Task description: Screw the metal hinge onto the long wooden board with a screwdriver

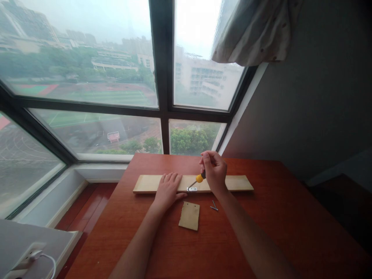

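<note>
A long pale wooden board (238,183) lies across the reddish-brown table. My left hand (169,188) rests flat on it, fingers stretched out over its top and the thumb along the near edge. My right hand (214,170) is wrapped round the handle of a screwdriver (199,178) with a yellow and dark grip. The shaft slants down to the left, its tip at a small metal plate (192,189) on the board's near edge. Whether a screw sits under the tip is too small to tell.
A small flat wooden piece (189,216) with two holes lies nearer me on the table (122,232). Right of it are a couple of loose screws (214,206). Beyond the table stands a window (164,112); a plugged-in charger (36,254) is at lower left.
</note>
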`<state>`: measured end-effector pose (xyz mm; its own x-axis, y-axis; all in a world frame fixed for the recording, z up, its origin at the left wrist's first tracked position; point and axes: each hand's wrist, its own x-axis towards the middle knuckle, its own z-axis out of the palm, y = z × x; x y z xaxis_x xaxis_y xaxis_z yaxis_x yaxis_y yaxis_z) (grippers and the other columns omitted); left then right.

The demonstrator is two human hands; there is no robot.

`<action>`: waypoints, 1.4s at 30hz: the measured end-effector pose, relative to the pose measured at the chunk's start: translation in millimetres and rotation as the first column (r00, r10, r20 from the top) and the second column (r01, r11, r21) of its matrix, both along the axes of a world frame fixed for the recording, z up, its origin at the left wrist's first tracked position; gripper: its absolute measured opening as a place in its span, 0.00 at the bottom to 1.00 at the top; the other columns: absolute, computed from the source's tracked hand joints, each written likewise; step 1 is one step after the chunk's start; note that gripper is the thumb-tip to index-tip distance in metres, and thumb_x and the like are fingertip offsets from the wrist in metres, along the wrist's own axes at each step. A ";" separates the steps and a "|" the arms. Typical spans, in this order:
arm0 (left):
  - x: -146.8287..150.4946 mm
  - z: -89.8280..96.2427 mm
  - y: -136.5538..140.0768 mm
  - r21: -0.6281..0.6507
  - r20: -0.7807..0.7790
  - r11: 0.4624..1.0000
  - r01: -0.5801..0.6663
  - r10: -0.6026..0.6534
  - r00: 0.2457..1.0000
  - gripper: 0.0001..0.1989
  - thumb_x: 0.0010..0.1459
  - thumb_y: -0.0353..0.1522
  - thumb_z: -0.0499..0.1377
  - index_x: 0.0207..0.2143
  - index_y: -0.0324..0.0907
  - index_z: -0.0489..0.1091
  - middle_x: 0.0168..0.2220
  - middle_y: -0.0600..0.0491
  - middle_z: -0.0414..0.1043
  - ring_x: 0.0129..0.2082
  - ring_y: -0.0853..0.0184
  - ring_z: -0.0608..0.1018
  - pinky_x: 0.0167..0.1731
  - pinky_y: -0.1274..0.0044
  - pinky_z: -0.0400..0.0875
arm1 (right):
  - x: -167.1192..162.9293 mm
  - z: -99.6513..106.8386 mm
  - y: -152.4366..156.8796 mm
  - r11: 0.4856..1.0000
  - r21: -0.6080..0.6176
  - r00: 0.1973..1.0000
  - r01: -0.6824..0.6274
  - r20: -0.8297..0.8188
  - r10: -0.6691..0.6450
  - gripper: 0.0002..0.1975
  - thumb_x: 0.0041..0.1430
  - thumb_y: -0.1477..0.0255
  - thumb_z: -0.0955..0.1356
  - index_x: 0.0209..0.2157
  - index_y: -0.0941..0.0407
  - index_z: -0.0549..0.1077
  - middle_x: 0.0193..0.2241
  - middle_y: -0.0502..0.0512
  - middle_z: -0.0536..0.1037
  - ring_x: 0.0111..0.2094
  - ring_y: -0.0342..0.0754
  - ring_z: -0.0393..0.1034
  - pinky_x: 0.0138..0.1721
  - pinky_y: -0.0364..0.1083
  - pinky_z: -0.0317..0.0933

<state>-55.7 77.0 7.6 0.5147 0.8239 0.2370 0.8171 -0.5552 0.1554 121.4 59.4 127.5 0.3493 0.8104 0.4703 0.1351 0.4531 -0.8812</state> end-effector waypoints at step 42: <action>0.3 0.8 1.2 0.024 0.036 1.000 0.010 -0.011 0.999 0.36 0.46 0.47 0.66 0.55 0.47 0.61 0.51 0.45 0.67 0.52 0.53 0.66 0.56 0.62 0.54 | 11.4 52.7 20.0 0.942 -0.320 0.280 -0.101 0.899 0.335 0.14 0.54 0.62 0.70 0.41 0.52 0.73 0.34 0.54 0.79 0.33 0.49 0.71 0.32 0.44 0.58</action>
<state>-55.5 78.2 8.3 0.5142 0.8124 0.2751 0.8051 -0.5678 0.1718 132.8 79.5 180.2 -0.4332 0.8799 0.1953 0.8330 0.4736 -0.2860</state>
